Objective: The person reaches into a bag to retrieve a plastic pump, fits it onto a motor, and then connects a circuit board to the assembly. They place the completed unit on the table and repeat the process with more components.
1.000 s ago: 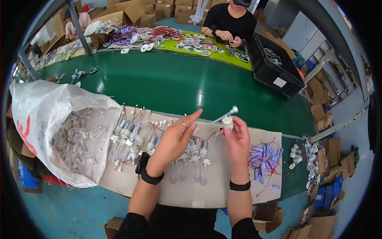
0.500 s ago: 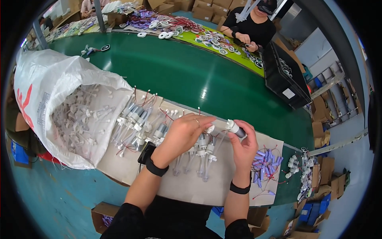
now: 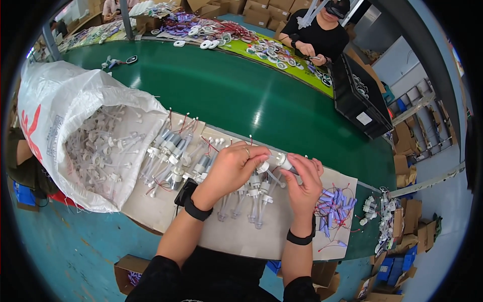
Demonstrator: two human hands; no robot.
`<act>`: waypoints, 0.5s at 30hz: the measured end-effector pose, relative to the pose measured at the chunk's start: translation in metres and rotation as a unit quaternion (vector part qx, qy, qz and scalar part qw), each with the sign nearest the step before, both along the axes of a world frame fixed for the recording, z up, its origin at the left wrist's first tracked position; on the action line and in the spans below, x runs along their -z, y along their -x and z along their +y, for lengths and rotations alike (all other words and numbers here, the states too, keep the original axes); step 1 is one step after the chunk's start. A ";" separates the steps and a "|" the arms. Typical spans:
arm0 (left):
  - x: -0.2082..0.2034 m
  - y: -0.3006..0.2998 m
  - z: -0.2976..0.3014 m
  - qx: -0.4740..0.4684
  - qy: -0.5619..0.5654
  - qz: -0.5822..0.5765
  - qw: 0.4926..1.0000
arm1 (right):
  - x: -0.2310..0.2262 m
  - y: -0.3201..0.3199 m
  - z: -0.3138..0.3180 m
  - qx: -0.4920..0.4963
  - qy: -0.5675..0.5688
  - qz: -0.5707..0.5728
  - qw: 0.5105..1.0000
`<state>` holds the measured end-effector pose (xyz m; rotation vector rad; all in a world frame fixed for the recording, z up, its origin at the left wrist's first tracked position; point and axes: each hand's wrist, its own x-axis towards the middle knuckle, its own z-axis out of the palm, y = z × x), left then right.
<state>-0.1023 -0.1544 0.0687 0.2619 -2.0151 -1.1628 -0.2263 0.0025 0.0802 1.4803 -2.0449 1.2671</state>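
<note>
My right hand [image 3: 305, 185] grips a small cylindrical motor pump [image 3: 285, 161] with a white end and a grey body, tilted toward my other hand. Close beside it, my left hand [image 3: 232, 170] has thumb and forefinger pinched on a white plastic fitting [image 3: 263, 167]; a clear tube slants down from there toward my right fingers. Whether fitting and pump touch is hard to see. Below and left of my hands, several similar pumps with clear tubes [image 3: 254, 194] lie on the cardboard sheet [image 3: 236, 239].
At left, a white woven sack [image 3: 45, 95] spills clear plastic tube parts. Purple wired cells [image 3: 336, 207] lie right of my hands. A green table [image 3: 201, 80] stretches beyond; across it sits a co-worker [image 3: 322, 38] beside a black crate [image 3: 359, 108].
My left fingers, stretched out before, are now pinched on the white fitting. My right hand has shifted slightly left, bringing the pump's white end closer to the left fingertips.
</note>
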 end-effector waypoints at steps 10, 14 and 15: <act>0.001 0.000 -0.001 0.010 0.016 -0.003 1.000 | -0.007 -0.002 0.000 0.012 -0.038 0.059 0.997; 0.005 0.001 -0.001 0.007 0.038 0.001 0.999 | -0.005 0.000 0.002 0.005 -0.049 0.098 0.994; 0.005 0.001 0.000 0.009 0.038 -0.006 0.999 | -0.004 0.001 0.002 0.005 -0.044 0.107 0.993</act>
